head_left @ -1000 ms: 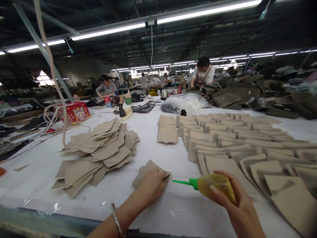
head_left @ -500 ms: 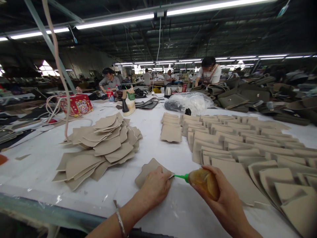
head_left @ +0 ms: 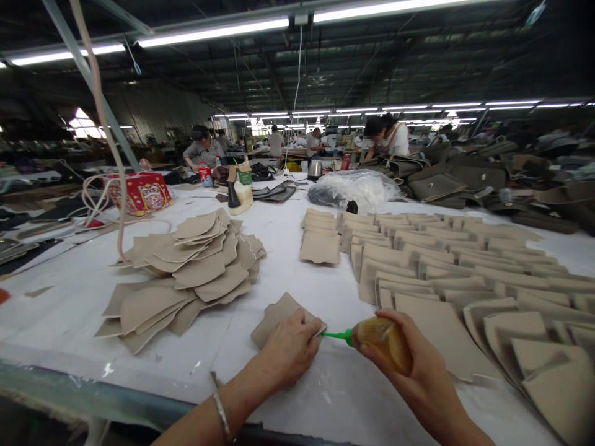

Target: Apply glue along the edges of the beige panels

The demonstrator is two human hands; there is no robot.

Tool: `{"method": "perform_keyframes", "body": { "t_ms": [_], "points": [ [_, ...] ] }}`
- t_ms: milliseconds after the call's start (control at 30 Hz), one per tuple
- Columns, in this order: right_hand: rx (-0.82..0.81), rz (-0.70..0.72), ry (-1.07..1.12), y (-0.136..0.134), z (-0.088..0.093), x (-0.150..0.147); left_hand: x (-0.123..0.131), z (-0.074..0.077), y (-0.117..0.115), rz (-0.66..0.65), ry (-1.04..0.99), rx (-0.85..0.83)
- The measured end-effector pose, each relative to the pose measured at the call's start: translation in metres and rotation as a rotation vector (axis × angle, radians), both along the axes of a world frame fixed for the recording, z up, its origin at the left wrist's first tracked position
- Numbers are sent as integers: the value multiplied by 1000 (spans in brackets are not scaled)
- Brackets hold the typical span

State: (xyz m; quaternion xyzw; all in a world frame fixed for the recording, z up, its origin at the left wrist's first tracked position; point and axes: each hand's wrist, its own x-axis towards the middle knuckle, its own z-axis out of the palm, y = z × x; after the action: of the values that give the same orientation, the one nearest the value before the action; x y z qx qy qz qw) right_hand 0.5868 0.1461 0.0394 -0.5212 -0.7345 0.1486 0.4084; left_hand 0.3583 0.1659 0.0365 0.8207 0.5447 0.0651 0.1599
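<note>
My left hand (head_left: pixel 290 350) is closed on a flat beige panel (head_left: pixel 274 316) with shaped edges, which looks like leather or a similar sheet material. Its fingers grip the panel's right side, near the table top. In my right hand (head_left: pixel 418 365) is a squeeze bottle (head_left: pixel 383 341) of amber liquid, tilted on its side. The bottle's thin green nozzle (head_left: pixel 341 335) points left, its tip at the panel's right edge by my left fingertips. Whether liquid is coming out is too small to tell.
A loose pile of beige panels (head_left: pixel 199 266) lies on the left of the white table (head_left: pixel 279 266). Overlapping rows of panels (head_left: pixel 418 272) cover the right. Farther back are a plastic bag (head_left: pixel 357 189), a kettle (head_left: pixel 315 169) and a red box (head_left: pixel 142 192). Other people work beyond.
The nozzle tip has shifted slightly left and down along the panel's edge. Both hands keep their grips. At the back right, a person has bent lower.
</note>
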Motion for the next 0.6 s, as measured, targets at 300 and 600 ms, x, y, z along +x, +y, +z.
{"method": "perform_keyframes", "body": {
  "t_ms": [300, 600],
  "points": [
    [-79, 10, 81, -3, -9, 5, -4, -4, 1, -28, -28, 16],
    [-130, -20, 134, -5, -12, 7, -7, -6, 3, -42, -39, 23]
  ]
}}
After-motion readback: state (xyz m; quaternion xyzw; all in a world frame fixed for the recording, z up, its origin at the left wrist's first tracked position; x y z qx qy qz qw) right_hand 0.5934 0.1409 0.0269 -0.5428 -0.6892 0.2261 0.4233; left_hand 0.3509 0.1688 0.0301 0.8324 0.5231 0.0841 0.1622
